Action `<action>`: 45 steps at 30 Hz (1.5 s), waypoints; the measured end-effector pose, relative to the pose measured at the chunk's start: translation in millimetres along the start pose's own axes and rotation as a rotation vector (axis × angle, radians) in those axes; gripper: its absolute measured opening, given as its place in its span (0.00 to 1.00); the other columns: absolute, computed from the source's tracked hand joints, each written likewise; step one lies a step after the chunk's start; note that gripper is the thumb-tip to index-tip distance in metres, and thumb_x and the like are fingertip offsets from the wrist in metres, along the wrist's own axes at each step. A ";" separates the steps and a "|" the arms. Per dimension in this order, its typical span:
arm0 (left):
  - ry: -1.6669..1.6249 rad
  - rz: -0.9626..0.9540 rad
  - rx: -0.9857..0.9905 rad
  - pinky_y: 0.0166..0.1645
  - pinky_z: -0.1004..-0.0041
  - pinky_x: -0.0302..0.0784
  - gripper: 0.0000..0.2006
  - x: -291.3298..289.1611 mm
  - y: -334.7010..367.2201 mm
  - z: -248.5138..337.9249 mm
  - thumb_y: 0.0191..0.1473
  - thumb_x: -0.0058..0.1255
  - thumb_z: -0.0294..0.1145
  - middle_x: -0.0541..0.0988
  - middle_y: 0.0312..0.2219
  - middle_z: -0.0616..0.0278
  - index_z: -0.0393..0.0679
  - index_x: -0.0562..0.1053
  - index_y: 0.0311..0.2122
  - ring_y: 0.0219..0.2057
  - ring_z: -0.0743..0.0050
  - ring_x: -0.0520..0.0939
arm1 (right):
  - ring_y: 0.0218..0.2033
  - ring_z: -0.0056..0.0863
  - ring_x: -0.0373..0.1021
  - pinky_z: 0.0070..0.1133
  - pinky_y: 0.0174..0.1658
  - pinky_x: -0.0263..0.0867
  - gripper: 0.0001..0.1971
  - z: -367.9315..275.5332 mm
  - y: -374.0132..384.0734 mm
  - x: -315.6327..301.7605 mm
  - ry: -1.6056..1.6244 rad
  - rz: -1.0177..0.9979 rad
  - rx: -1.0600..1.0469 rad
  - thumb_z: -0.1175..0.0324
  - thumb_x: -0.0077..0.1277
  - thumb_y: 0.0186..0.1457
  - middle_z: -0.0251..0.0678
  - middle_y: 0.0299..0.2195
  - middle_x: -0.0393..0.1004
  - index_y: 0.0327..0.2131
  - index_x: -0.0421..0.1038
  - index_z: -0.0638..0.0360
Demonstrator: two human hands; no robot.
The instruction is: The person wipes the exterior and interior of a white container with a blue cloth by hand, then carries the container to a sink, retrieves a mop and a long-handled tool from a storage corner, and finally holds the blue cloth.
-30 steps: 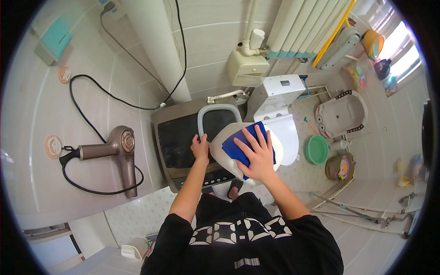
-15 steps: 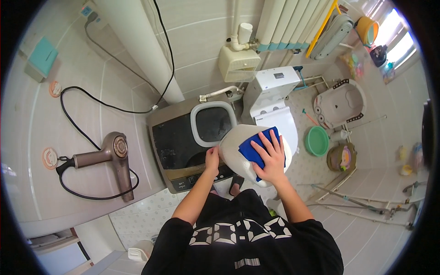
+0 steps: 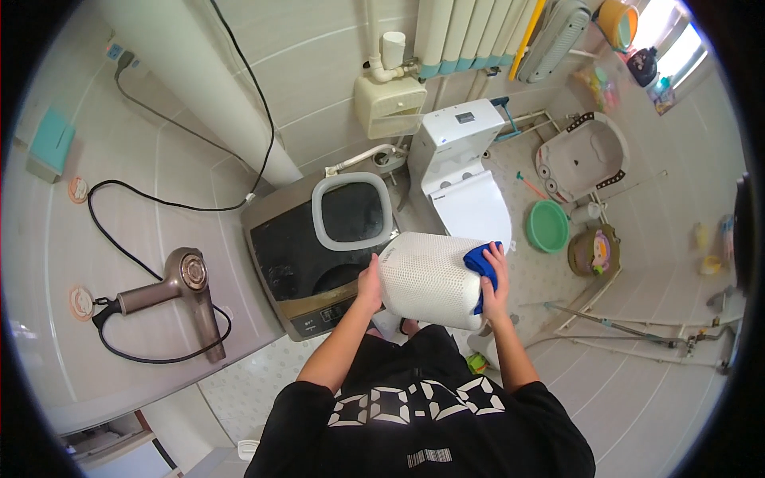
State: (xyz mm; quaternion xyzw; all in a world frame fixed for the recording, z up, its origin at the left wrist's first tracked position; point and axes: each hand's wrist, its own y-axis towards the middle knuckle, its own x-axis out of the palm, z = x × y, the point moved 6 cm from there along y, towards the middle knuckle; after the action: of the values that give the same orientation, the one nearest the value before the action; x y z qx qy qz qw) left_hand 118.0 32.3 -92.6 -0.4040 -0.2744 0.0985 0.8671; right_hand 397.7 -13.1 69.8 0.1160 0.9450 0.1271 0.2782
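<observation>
The white perforated bin [image 3: 430,279] lay on its side in the air, directly ahead of the person, at 12 o'clock. The hands stood apart with it clamped between them: the left hand [image 3: 370,284] gripped its 9 o'clock end, apparently for support, while the right hand [image 3: 496,283] pinched a blue cloth [image 3: 483,264] against the 3 o'clock end. Toward 10 o'clock, a pale ring frame [image 3: 351,245] lay on the washing machine [image 3: 275,239], probably for its handy flat top. The toilet [image 3: 478,209] stood toward 1 o'clock.

White digits [image 3: 421,412], barcode [image 3: 430,456] on black shirt [image 3: 422,438]
</observation>
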 end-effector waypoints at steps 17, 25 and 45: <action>0.495 -0.130 0.696 0.38 0.74 0.71 0.23 84.2 -112.2 56.9 0.68 0.37 0.42 0.81 0.30 0.59 0.29 0.75 0.37 0.31 0.80 0.77 | 0.64 0.49 0.56 0.42 0.66 0.45 0.20 -61.5 75.7 -46.2 -0.438 -0.198 0.103 0.65 0.49 0.56 0.40 0.61 0.65 0.53 0.72 0.57; 0.713 0.009 1.215 0.23 0.73 0.65 0.19 81.1 -152.2 106.5 0.66 0.42 0.33 0.70 0.13 0.59 0.31 0.72 0.25 0.17 0.82 0.67 | 0.63 0.51 0.57 0.47 0.65 0.45 0.25 -128.6 78.3 74.9 -0.307 -0.183 -0.130 0.61 0.50 0.55 0.41 0.61 0.64 0.57 0.68 0.51; 1.221 -0.189 2.072 0.19 0.71 0.53 0.25 55.8 -232.4 208.9 0.48 0.61 0.48 0.61 0.09 0.69 0.50 0.62 0.10 0.11 0.70 0.62 | 0.38 0.40 0.72 0.37 0.55 0.64 0.13 -219.4 88.8 105.0 -0.103 -0.459 -0.724 0.66 0.58 0.40 0.39 0.32 0.74 0.33 0.73 0.58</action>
State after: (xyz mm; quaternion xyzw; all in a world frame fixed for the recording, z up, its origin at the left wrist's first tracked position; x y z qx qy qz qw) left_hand 36.4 37.3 214.1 0.5254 0.3616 0.0007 0.7702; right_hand 203.1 62.3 223.1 -0.1960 0.8257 0.3791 0.3690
